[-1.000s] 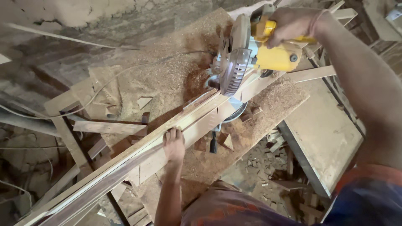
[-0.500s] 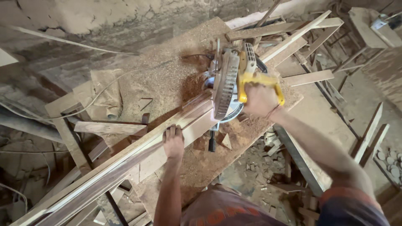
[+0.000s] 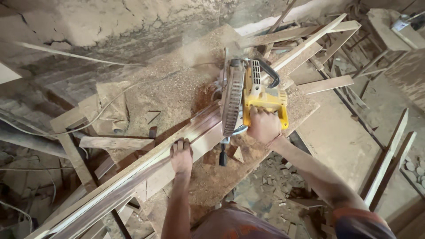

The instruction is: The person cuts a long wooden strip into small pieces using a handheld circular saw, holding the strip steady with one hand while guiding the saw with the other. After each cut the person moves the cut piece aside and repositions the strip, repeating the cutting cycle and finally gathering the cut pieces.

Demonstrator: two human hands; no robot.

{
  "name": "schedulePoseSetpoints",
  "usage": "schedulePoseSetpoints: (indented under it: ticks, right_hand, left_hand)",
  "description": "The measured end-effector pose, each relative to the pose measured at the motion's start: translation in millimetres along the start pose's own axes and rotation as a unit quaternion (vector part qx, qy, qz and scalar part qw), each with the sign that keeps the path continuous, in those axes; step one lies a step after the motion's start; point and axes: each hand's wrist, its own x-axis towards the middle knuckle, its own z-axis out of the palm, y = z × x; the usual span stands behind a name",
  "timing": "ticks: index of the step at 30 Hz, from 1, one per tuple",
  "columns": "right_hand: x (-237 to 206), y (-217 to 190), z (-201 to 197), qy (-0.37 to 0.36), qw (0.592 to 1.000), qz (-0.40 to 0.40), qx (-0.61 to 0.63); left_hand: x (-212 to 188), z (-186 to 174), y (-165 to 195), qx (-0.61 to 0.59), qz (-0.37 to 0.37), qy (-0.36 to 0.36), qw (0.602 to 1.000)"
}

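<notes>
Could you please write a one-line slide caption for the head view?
Right hand grips the yellow saw lowered onto long wood strips; left hand presses them down.

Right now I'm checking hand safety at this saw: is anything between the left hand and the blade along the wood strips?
Nothing visible does. The left hand presses flat on the wood strips, apart from the saw blade; only bare strip lies between them. The right hand grips the yellow saw handle.

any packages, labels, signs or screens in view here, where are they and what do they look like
No packages, signs or screens in view.
Any label on the yellow mitre saw, which the right hand grips on the sawdust-covered bench, is too small to make out.
</notes>
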Motion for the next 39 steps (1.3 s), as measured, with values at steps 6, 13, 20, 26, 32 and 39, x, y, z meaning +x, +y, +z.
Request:
schedulePoseSetpoints:
  ticks: [6, 13, 20, 26, 32, 39]
  right_hand:
    - [-3, 6, 8, -0.011, 0.999, -0.025, 0.020]
    - [-5, 9, 17, -0.053, 0.998, -0.017, -0.016]
    - [13, 23, -3, -0.152, 0.986, -0.066, -0.026]
    - [94, 64, -61, 0.133, 0.976, -0.141, -0.099]
    - [166, 110, -104, 0.103, 0.975, -0.144, -0.136]
    - [173, 167, -128, 0.059, 0.958, -0.233, -0.156]
  left_hand:
    - [2, -5, 2, 0.000, -0.004, 0.013, 1.000]
    - [2, -7, 6, -0.002, -0.009, 0.015, 1.000]
    - [2, -14, 12, -0.021, -0.054, 0.005, 0.998]
    - [-7, -11, 18, 0.005, -0.011, 0.045, 0.999]
    - [-11, -4, 13, -0.006, 0.011, -0.028, 1.000]
    - [-3, -24, 4, 0.059, 0.025, -0.303, 0.951]
